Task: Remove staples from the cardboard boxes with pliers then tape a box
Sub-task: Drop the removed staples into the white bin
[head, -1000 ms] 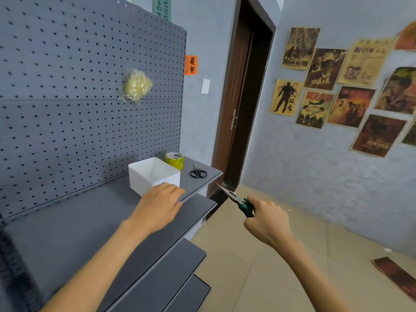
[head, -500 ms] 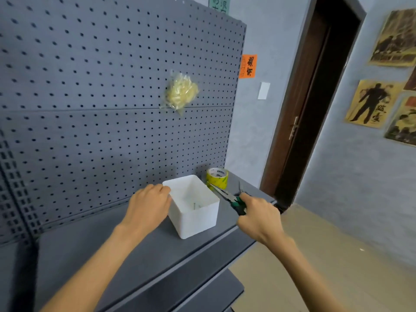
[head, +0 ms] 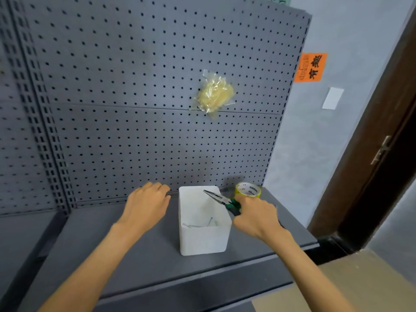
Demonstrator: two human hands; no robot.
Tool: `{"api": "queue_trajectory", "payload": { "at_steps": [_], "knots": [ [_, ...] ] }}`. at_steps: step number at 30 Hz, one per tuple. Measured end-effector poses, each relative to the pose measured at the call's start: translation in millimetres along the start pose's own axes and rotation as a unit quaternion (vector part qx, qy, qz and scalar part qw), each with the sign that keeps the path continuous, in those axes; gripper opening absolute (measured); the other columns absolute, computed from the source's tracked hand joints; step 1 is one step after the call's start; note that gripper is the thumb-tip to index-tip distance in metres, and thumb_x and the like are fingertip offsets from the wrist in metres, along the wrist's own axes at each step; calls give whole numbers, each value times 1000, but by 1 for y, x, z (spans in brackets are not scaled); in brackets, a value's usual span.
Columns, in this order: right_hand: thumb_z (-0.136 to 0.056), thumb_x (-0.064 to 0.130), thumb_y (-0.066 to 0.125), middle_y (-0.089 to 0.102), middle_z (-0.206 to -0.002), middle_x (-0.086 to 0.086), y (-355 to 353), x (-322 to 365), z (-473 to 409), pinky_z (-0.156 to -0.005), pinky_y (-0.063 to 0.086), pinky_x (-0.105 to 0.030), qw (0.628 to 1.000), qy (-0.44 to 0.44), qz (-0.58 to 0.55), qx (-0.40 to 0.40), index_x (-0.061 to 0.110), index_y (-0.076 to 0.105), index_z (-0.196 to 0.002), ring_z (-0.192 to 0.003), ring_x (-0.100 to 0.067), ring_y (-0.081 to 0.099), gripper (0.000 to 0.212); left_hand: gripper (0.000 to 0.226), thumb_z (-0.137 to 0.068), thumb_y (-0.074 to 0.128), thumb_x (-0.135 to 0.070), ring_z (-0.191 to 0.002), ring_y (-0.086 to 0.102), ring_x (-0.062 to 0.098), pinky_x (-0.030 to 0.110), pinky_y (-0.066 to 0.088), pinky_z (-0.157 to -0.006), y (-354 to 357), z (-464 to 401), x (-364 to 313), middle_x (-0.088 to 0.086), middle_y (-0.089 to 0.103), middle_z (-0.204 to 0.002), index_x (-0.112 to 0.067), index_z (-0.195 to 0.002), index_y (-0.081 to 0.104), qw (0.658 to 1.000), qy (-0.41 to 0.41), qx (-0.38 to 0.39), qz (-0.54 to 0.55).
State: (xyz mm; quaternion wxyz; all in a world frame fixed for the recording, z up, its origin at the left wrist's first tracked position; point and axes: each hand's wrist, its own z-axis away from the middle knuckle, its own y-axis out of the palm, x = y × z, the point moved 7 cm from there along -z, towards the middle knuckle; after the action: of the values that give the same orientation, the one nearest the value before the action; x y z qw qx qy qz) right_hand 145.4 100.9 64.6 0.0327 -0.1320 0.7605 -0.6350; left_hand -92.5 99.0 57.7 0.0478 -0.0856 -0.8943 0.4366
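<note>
Head view: the right hand (head: pixel 254 216) grips green-handled pliers (head: pixel 221 200), their closed tips poking at 10 o'clock over a white bin (head: pixel 202 239) on the grey shelf (head: pixel 135 255). Staples (head: pixel 200 223) lie in the bin's bottom. The left hand (head: pixel 146 204) hovers at the bin's 9 o'clock, fingers loosely curled, holding nothing. A tape roll (head: pixel 248 190) sits at the bin's 1 o'clock.
</note>
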Motion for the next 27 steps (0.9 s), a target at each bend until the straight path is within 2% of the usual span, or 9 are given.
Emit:
{"api": "queue_trajectory", "payload": {
  "at_steps": [5,9,14,16,22,27],
  "knots": [
    [-77,21,50,47,-74,3,7,-8,-12,-50,24,-25,999,-33,-10,31,17,47,-96,-70,-26,45,19,11,-71,78,-15,-58,61,20,26,44,-43,10,4,-3,0,65,-66,-12,-76,69,999,-26,8,-17],
    [-77,24,53,43,-70,4,17,-22,-20,-53,28,-27,998,4,-55,42,17,41,-94,-71,-26,47,22,6,-78,73,-16,-66,63,22,29,46,-47,14,8,-5,1,68,-72,-12,-82,70,998,-57,18,-16],
    [-80,55,55,55,-110,-3,48,-43,-32,-74,43,-35,985,103,-104,90,13,41,-117,-97,-28,55,57,10,-82,69,-19,-71,63,23,30,47,-53,23,14,-2,1,68,-78,-12,-89,69,995,-86,47,-22],
    [-81,59,54,55,-118,-6,65,-51,-34,-82,45,-37,978,137,-120,98,11,40,-121,-106,-30,56,64,9,-81,70,-18,-70,63,23,30,47,-52,25,16,-1,1,68,-78,-12,-88,70,994,-89,53,-25],
    [-85,63,51,44,-134,-12,98,-61,-35,-89,44,-40,970,182,-121,104,4,34,-133,-118,-34,52,77,14,-86,63,-21,-78,64,24,33,49,-57,23,17,2,3,69,-85,-12,-96,70,991,-104,72,-33],
    [-85,65,50,43,-134,-13,114,-57,-32,-87,45,-39,973,181,-96,107,1,34,-135,-119,-34,51,83,20,-91,57,-24,-89,63,24,36,51,-65,22,16,0,2,69,-96,-13,-104,68,989,-112,88,-36]
  ]
}}
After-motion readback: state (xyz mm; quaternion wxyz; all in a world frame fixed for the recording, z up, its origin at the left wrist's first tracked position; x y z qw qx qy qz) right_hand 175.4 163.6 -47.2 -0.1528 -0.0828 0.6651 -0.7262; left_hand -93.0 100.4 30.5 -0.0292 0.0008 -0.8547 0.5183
